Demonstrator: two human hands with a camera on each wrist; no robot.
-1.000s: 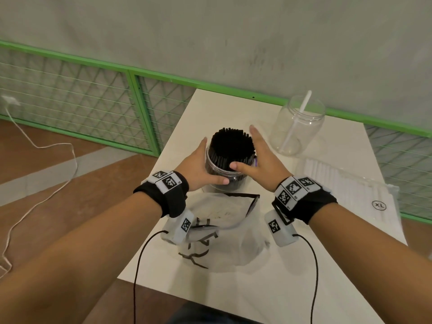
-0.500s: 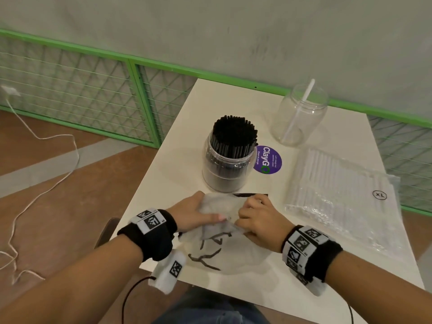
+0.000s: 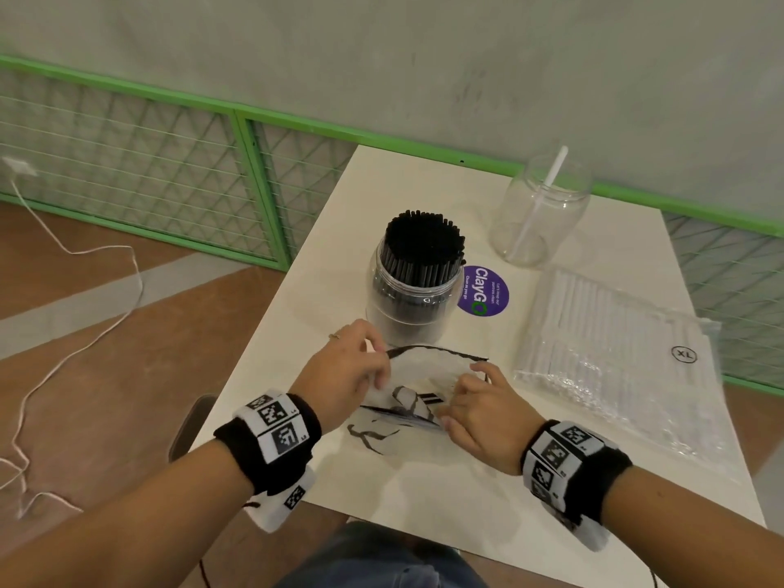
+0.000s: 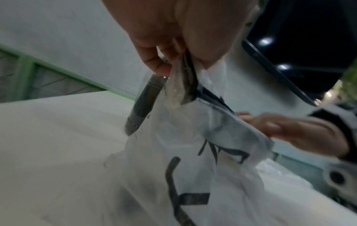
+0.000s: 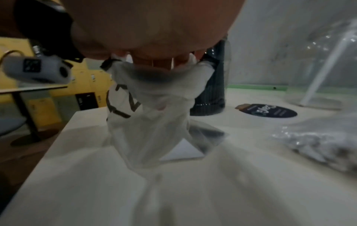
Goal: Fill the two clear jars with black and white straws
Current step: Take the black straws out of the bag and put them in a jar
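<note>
A clear jar (image 3: 413,299) packed with black straws (image 3: 424,244) stands mid-table. Behind it to the right, a second clear jar (image 3: 539,214) holds one white straw (image 3: 541,201). A sealed packet of white straws (image 3: 611,354) lies flat at the right. In front of the black-straw jar, both hands hold an empty clear plastic bag with black print (image 3: 407,396). My left hand (image 3: 352,371) pinches the bag's left edge (image 4: 181,85). My right hand (image 3: 479,409) grips its right side, with the film bunched in the fingers (image 5: 154,73). The bag is partly lifted off the table.
The white table (image 3: 445,494) has a purple round sticker (image 3: 483,290) beside the black-straw jar. A green-framed mesh fence (image 3: 169,163) runs behind and to the left. A white cable (image 3: 85,333) trails on the floor at left.
Both hands left the black-straw jar, drew back toward me and took hold of the empty plastic bag. Since half a second ago they have lifted and spread it slightly.
</note>
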